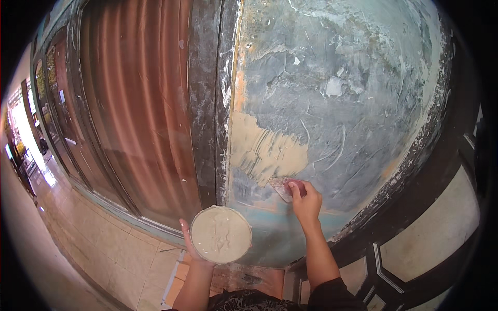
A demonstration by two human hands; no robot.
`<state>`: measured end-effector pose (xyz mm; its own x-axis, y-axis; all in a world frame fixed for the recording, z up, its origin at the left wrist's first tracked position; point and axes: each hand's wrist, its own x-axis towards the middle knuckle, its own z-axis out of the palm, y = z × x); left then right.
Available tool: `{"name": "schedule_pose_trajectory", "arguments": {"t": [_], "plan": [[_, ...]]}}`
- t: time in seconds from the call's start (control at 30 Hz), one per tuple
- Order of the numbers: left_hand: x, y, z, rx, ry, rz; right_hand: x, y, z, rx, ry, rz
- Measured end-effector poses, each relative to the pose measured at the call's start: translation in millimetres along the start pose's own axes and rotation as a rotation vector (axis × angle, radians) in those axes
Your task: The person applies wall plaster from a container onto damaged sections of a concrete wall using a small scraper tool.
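Observation:
My left hand supports a round tub from its left side and below, the thumb sticking up along the rim. Cream-coloured putty with a rough, furrowed top fills it. In my right hand is a putty knife, pinched by its reddish handle. The flat blade, smeared with pale putty, is at the wall just under a fresh cream patch with ridged streaks. Around that patch the wall is grey-blue, patchy and scraped. Part of the left fingers is hidden behind the tub.
Left of the wall stands a dark post, then a glass panel with a reddish-brown curtain behind it. Dark panelled woodwork curves along the right. Pale floor tiles stretch away at the lower left.

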<state>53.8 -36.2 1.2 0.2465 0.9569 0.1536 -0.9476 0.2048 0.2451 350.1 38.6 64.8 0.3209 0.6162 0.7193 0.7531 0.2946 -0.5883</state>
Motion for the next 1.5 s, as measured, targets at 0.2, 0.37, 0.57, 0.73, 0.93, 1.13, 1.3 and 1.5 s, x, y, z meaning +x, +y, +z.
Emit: {"name": "schedule_pose_trajectory", "arguments": {"t": [0.2,0.37,0.57,0.73,0.93,1.13,1.3,1.5], "plan": [[-3.0,2.9,-5.9,-0.001,0.043,0.026,8.0,-5.8,-9.1,0.075,0.055,0.089],[-0.4,-1.2,-3.3,0.021,0.068,0.038,-2.7,4.5,1.5,0.039,-0.027,0.044],[-2.3,0.1,-3.7,0.003,0.056,0.032,9.4,3.6,-12.8,0.144,-0.003,0.174],[1.6,-4.1,-16.0,0.057,0.037,0.021,-3.3,12.9,-6.0,0.243,-0.021,0.193],[3.2,-5.6,-11.5,0.110,-0.003,-0.015,3.3,6.0,3.7,0.110,-0.047,0.173],[-5.6,-0.8,1.6,0.021,0.000,0.021,5.8,5.4,-7.0,0.293,0.022,0.184],[-7.3,-2.6,6.4,0.047,0.013,0.016,-13.5,22.4,10.6,0.212,-0.083,0.114],[-5.9,-4.4,-11.3,0.053,0.052,0.024,5.7,7.9,-10.7,0.275,0.076,0.184]]}}
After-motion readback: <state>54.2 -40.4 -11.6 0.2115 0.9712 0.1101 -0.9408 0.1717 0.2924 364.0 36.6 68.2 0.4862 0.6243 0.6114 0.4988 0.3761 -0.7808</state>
